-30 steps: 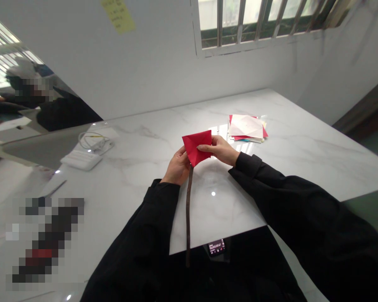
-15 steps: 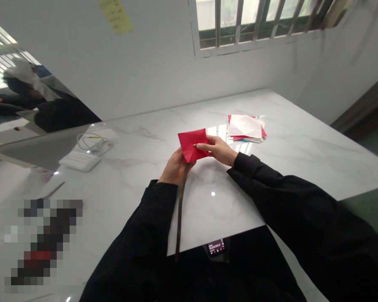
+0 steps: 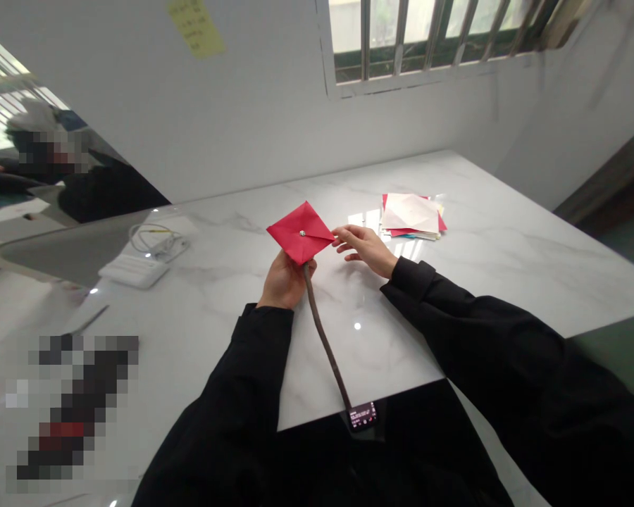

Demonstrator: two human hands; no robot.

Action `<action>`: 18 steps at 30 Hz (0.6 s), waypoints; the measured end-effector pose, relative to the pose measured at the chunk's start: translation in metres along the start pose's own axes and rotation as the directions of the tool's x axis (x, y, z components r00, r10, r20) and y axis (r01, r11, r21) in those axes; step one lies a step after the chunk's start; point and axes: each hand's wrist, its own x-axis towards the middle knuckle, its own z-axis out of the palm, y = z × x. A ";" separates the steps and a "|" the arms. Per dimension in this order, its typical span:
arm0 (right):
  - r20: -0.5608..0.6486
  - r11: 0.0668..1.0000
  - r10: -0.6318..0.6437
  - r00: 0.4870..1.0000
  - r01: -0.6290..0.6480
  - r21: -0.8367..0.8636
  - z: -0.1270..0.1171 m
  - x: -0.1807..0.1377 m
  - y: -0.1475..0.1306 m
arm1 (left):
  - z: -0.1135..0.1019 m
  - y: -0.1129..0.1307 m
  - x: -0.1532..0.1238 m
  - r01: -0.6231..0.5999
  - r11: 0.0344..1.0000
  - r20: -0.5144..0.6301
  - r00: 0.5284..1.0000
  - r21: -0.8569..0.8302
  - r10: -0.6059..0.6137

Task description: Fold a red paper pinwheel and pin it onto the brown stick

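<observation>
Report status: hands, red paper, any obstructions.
Left hand gripping stick beneath red paper. Right hand open at paper's corner, contact unclear. Paper stack beyond right hand, not obstructing.

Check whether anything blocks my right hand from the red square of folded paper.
Nothing visible does. Your right hand is at the right corner of the red square of folded paper; whether it touches is unclear. Your left hand is beneath the square; the stack of white and red paper lies farther right.
</observation>
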 end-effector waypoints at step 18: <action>0.528 0.935 -0.048 0.848 0.224 -0.275 0.018 -0.017 -0.001 | -0.012 -0.005 0.008 -0.099 0.978 0.006 0.995 0.182 0.100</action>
